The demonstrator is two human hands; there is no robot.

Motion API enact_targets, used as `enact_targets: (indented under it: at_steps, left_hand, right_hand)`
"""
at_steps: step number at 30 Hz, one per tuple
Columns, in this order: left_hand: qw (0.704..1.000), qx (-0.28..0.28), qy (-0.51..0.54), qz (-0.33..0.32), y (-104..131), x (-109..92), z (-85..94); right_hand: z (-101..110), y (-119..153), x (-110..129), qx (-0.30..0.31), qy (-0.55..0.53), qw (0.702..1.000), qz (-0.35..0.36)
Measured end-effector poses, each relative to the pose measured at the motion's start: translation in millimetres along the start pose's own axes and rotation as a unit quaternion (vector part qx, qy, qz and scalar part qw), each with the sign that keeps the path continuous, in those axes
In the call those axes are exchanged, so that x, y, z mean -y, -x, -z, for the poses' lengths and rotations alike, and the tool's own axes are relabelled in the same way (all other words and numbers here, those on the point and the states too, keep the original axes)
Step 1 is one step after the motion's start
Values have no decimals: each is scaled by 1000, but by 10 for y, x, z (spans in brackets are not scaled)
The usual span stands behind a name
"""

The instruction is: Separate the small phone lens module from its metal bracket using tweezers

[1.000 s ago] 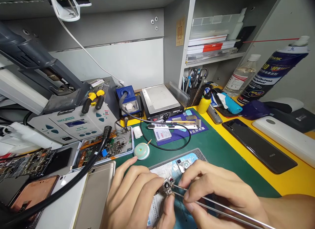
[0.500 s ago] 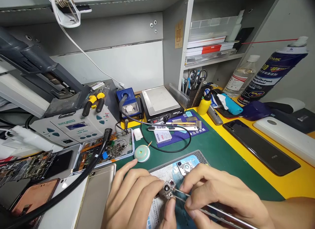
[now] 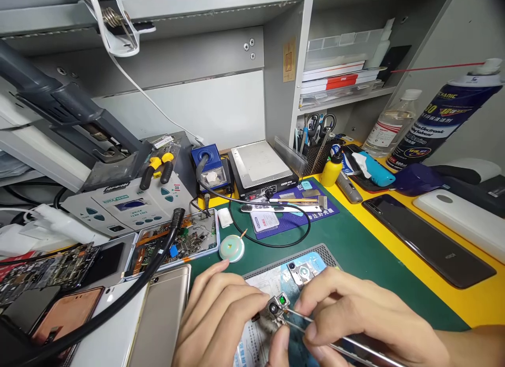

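My left hand [image 3: 229, 319] steadies a small phone camera module [image 3: 273, 307] between its fingertips and thumb. One lens of the module is dark and the square beside it shines green. My right hand [image 3: 355, 309] is closed around metal tweezers [image 3: 361, 347]. Slightly apart, the tweezer tips meet the module's lower right edge; whether they grip it I cannot tell. Just beyond lies a second metal camera piece [image 3: 303, 272] on a blue and white printed sheet [image 3: 256, 335]. The sheet rests on a grey textured pad [image 3: 329, 254], partly covered by my hands.
Left of my hands are a round pale disc [image 3: 232, 248], a tray of electronic parts [image 3: 216, 241], several phones and a thick black hose [image 3: 130, 296]. A hot plate [image 3: 262, 162] stands behind. A dark phone [image 3: 426, 238] and a spray can [image 3: 444, 122] are at right.
The whole view has shifted, with everything appearing slightly lower and further right. The module's square has turned from dark red to bright green. Both hands keep nearly the same pose.
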State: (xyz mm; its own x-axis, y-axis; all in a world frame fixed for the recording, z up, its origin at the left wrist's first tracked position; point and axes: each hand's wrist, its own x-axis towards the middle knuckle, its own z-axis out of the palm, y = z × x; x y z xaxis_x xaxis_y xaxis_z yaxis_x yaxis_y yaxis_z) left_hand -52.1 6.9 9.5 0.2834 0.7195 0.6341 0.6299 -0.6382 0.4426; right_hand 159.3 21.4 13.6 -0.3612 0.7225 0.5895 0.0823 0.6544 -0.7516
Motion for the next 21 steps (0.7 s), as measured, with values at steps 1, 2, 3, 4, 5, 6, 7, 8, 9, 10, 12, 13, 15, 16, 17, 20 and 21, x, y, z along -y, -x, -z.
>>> enact_targets:
  at_steps: [1,2,3,4,5,6,7,8,9,10,12,13,15,16,17,20,21]
  left_hand:
    - [1000,-1,1,1,0,-4,0]
    - [1000,-3,1,1,-1,-4,3]
    - [1000,-4,0,1,-1,1,10]
    - [1000,-4,-1,0,-3,9,18]
    - [1000,-2,-4,-3,-4,19,27]
    - [1000,6,-8,-13,-6,30,37]
    - [999,16,-14,-24,-8,40,45]
    - [999,23,-18,-33,-9,46,50]
    - [999,29,-21,-40,-9,48,51]
    - [999,25,-21,-33,-8,45,49]
    - [1000,10,-15,-11,-1,27,35]
    - [1000,2,-12,0,3,16,26]
    - [1000,-2,-10,3,8,-3,8]
    - [1000,-2,-11,3,10,-8,2]
    - [1000,-2,-12,2,11,-11,-2]
    - [1000,-1,-14,0,11,-6,-1]
    - [1000,-2,-14,0,11,-4,2]
  right_hand:
    - [4,2,-1,1,-2,1000,5]
    - [7,5,-3,4,-5,1000,7]
    - [9,9,-8,7,-7,1000,10]
    - [9,13,-13,7,-8,1000,11]
    - [6,16,-18,5,-9,1000,9]
    - [2,17,-21,3,-12,1000,6]
    - [-3,16,-24,-1,-13,1000,4]
    - [-8,14,-24,-7,-11,1000,2]
    - [-12,10,-23,-8,-9,1000,0]
    - [-14,6,-20,-7,-9,1000,-3]
    - [-12,3,-12,-5,-5,1000,-2]
    - [-10,4,-8,-5,-3,1000,2]
    - [-4,11,-6,-1,-2,1000,4]
    - [-1,17,-10,-3,1,1000,7]
    - [1,22,-20,-3,3,1000,12]
    - [4,35,-73,2,3,999,38]
    - [4,37,-94,4,2,999,44]
